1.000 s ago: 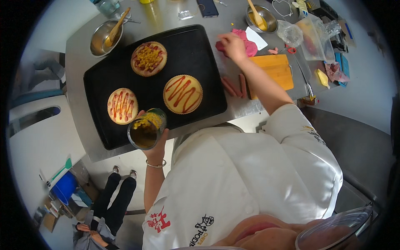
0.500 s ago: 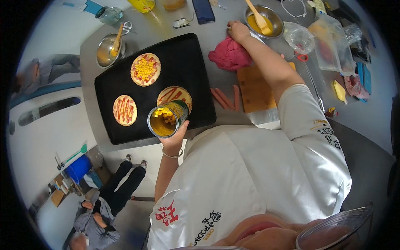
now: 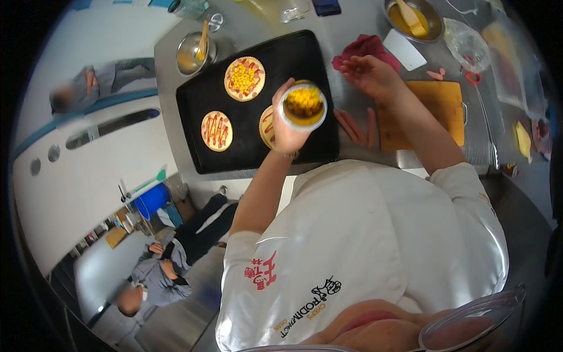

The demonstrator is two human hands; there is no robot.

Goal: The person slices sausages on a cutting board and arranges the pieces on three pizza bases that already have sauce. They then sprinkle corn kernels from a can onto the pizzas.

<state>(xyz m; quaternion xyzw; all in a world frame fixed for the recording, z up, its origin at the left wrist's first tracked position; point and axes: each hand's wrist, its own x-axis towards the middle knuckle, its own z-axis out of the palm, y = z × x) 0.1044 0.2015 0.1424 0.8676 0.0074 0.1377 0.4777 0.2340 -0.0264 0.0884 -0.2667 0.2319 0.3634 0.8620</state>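
My left hand (image 3: 287, 139) is wrapped round an open can of corn (image 3: 303, 107), its mouth showing yellow kernels. The can is over the right part of a black baking tray (image 3: 192, 117) and partly covers a round pastry base (image 3: 266, 126) with red sauce lines. Another sauce-striped base (image 3: 217, 131) lies at the tray's left. A third base (image 3: 245, 79), farther back, carries corn and sausage pieces. My right hand (image 3: 370, 77) has nothing in it, fingers loosely apart, just in front of a crumpled dark red cloth (image 3: 360, 50).
Several sausages (image 3: 355, 127) lie between the tray and a wooden cutting board (image 3: 448, 108). A flat white piece (image 3: 404, 50) is beside the cloth. Metal bowls with brushes (image 3: 195, 53) and yellow liquid (image 3: 431, 23) stand farther back. Two people (image 3: 158, 264) are off to the left.
The can in my left hand has risen from the tray's front edge and turned more upright. My right hand has come back toward me, off the cloth's far side. The whole view has shifted.
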